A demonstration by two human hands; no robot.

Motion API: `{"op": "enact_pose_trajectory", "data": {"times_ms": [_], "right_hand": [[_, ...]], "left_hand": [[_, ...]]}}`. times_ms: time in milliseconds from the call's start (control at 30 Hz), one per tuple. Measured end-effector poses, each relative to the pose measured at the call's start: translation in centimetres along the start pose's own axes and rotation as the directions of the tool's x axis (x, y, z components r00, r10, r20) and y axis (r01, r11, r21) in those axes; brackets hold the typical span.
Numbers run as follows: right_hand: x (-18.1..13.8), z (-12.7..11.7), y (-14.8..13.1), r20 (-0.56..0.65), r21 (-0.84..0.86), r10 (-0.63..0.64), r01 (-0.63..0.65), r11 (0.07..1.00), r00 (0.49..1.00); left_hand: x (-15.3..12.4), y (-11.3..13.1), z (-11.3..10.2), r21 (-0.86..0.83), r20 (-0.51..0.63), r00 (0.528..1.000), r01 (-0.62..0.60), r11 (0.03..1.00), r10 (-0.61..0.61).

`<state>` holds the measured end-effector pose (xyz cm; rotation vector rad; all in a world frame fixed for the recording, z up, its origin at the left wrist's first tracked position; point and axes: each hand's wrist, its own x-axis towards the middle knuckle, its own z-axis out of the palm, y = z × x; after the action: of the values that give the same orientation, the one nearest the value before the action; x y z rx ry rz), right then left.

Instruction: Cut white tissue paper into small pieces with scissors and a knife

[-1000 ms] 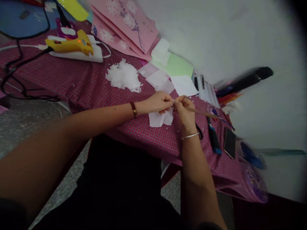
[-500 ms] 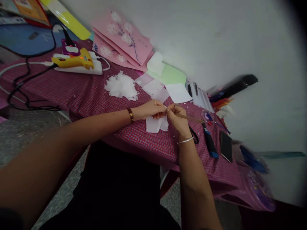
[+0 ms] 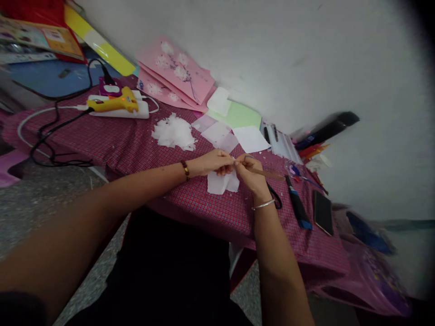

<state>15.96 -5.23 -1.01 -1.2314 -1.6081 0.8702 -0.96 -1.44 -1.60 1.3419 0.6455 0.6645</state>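
Observation:
My left hand (image 3: 217,163) is closed in a pinch, its fingertips meeting those of my right hand. What it pinches is too small to make out, perhaps a bit of white. My right hand (image 3: 251,173) is wrapped round a thin brown stick (image 3: 270,174), whose far end sticks out to the right. White paper (image 3: 219,183) lies on the checked cloth just under both hands. Beyond them are thin white paper squares (image 3: 220,136) and a heap of cut white paper pieces (image 3: 174,131).
A yellow glue gun (image 3: 112,103) rests on a white power strip (image 3: 142,110) at the left, with loose black cables. Pink cards (image 3: 176,74) with white paper flowers lean by the wall. A black-and-blue cutter (image 3: 298,206) and a dark phone (image 3: 322,212) lie at the right.
The whole view has shifted, so the table things appear slightly lower. Both hands keep the same pinched pose, fingertips together, with the stick still in my right hand.

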Motion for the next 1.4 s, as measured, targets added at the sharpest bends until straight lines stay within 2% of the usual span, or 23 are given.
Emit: {"op": "enact_pose_trajectory", "data": {"times_ms": [467, 633, 1000, 1267, 1400], "right_hand": [[-0.1, 0.2, 0.0, 0.026, 0.083, 0.043, -0.045, 0.996, 0.999], [0.0, 0.4, 0.1, 0.024, 0.114, 0.057, -0.060, 0.992, 0.998], [-0.2, 0.2, -0.1, 0.073, 0.247, 0.124, -0.139, 0.959, 0.990], [-0.2, 0.0, -0.1, 0.090, 0.272, 0.132, -0.152, 0.950, 0.987], [-0.3, -0.1, 0.0, 0.144, 0.283, 0.119, -0.156, 0.946, 0.982]], "left_hand": [[-0.1, 0.1, 0.1, 0.018, 0.015, 1.000, 0.001, 1.000, -0.002], [-0.1, 0.0, 0.1, 0.090, -0.038, 0.999, 0.014, 0.996, -0.010], [-0.1, -0.1, 0.0, 0.020, 0.032, 0.995, -0.090, 0.996, 0.090], [0.5, -0.5, 0.0, -0.124, 0.074, 0.997, 0.000, 0.992, 0.009], [0.8, -0.8, -0.2, -0.110, 0.081, 0.996, 0.056, 0.992, -0.047]]}}
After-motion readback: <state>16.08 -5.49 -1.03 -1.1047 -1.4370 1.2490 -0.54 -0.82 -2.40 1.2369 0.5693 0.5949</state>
